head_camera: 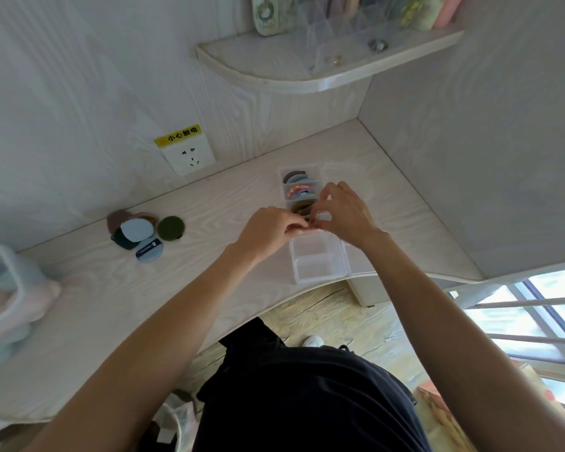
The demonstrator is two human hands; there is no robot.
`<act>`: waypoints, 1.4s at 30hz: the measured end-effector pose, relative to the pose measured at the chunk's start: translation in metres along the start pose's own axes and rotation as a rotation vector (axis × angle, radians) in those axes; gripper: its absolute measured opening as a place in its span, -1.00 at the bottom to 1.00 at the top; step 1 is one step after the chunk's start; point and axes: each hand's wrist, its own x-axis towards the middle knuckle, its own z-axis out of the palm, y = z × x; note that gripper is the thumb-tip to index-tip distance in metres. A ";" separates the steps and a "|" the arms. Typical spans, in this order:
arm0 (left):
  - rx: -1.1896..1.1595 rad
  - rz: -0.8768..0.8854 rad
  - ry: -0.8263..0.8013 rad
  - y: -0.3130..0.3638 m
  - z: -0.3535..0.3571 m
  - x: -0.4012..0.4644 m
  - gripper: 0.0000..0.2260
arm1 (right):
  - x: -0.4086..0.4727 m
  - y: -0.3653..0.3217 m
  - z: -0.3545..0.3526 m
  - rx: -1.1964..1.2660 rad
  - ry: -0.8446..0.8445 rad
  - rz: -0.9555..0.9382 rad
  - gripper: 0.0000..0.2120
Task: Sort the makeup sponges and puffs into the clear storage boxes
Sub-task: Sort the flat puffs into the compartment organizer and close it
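Left hand point(268, 228) and right hand point(343, 210) meet over the clear storage box point(317, 256), fingers pinched on something small, possibly a divider. Loose puffs point(144, 231) lie on the surface point(209, 197) well left of the left hand.

Both arms reach forward, left hand point(269, 230) and right hand point(343, 212) meeting, fingers curled.

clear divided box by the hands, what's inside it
The far compartments of the clear divided box hold upright puffs; the two nearest compartments look empty. The left hand and right hand cover the middle section.
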 end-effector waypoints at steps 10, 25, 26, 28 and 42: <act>0.289 -0.139 0.231 0.003 0.017 0.001 -0.85 | 0.001 -0.001 0.002 0.001 -0.021 -0.006 -0.88; 0.236 -0.023 -0.030 -0.001 -0.002 0.016 -0.82 | 0.006 0.000 0.006 0.000 -0.022 -0.011 -0.84; 0.218 -0.011 -0.019 0.001 0.000 0.016 -0.81 | 0.005 0.000 0.006 0.010 -0.018 -0.008 -0.85; 0.202 0.001 -0.035 0.005 0.004 0.018 -0.79 | 0.004 0.000 0.005 0.012 -0.015 -0.006 -0.85; 0.250 -0.104 -0.028 0.013 0.006 0.017 -0.78 | 0.003 -0.001 0.003 0.006 -0.016 -0.008 -0.86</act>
